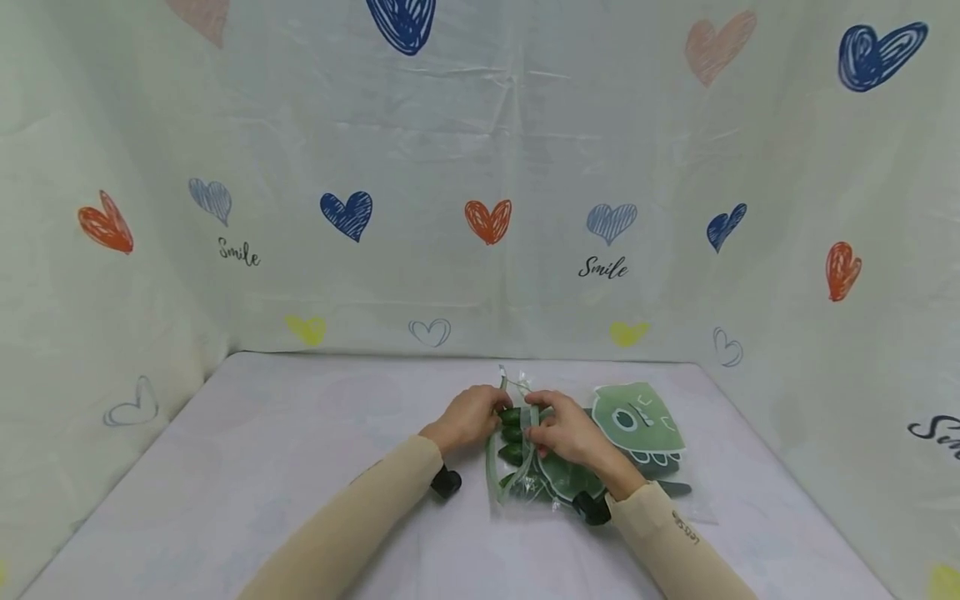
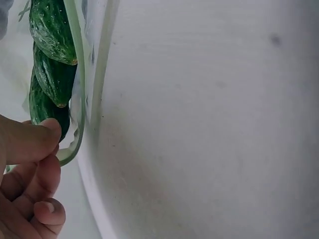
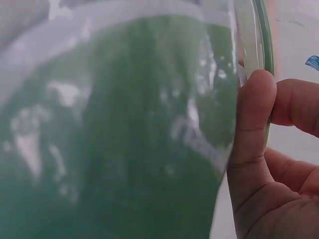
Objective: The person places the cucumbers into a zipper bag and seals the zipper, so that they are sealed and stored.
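A clear zip bag [image 1: 528, 492] with a green cartoon print lies on the table, its mouth facing left and spread apart. Several dark green cucumbers [image 2: 52, 30] lie stacked inside, their tips at the mouth. My left hand [image 1: 472, 417] pinches the far end of the bag's mouth, thumb over the end of the farthest cucumber [image 2: 47, 107]. The green zip strip [image 2: 79, 74] runs past the cucumber tips to these fingers. With thumb and forefinger, my right hand [image 1: 566, 433] pinches the other side of the mouth; its green edge [image 3: 268, 45] shows between them.
The bag's printed green face [image 1: 637, 417] spreads to the right, under and beyond the right forearm. A pale cloth covers the table [image 1: 300, 467]. Behind it hangs a white curtain [image 1: 420, 275] with printed hearts. Each wrist carries a black camera [image 1: 446, 482].
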Tool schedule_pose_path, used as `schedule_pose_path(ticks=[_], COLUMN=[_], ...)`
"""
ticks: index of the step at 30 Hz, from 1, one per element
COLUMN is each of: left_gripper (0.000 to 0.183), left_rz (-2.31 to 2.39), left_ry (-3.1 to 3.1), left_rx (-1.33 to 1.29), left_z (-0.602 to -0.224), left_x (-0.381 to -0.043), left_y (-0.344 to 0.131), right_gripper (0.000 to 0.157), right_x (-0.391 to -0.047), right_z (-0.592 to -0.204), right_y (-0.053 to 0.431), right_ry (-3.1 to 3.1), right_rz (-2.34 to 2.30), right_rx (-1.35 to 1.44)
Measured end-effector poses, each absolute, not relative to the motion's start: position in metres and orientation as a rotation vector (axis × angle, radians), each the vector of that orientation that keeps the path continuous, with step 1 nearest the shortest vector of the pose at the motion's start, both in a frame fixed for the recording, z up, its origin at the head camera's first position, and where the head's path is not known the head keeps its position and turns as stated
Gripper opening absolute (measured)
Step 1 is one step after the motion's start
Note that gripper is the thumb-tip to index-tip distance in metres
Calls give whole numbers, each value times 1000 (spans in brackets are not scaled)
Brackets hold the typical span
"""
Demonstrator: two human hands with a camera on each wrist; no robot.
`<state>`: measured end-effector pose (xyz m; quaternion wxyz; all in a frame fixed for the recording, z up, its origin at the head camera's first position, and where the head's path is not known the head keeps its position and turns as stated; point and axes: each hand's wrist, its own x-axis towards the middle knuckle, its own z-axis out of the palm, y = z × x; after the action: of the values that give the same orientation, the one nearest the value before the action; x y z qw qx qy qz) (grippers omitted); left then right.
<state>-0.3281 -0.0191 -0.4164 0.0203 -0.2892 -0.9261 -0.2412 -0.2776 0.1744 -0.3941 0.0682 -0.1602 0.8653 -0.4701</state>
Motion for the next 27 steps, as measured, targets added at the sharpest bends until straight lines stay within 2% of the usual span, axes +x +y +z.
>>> schedule_pose_path(ticks=[17, 27], left_gripper=[25, 16], left_rz=[-1090, -1129], left_ry=[-2784, -2845], left_rx=[-942, -847], left_z=[-426, -427], left_x=[-335, -338], left_y=[-7, -6], right_gripper=[53, 54], right_x=[-277, -279], right_z=[-392, -392], right_y=[177, 176], right_ry=[2600, 2593], right_rz=[-1424, -1434], right_rx=[-500, -511])
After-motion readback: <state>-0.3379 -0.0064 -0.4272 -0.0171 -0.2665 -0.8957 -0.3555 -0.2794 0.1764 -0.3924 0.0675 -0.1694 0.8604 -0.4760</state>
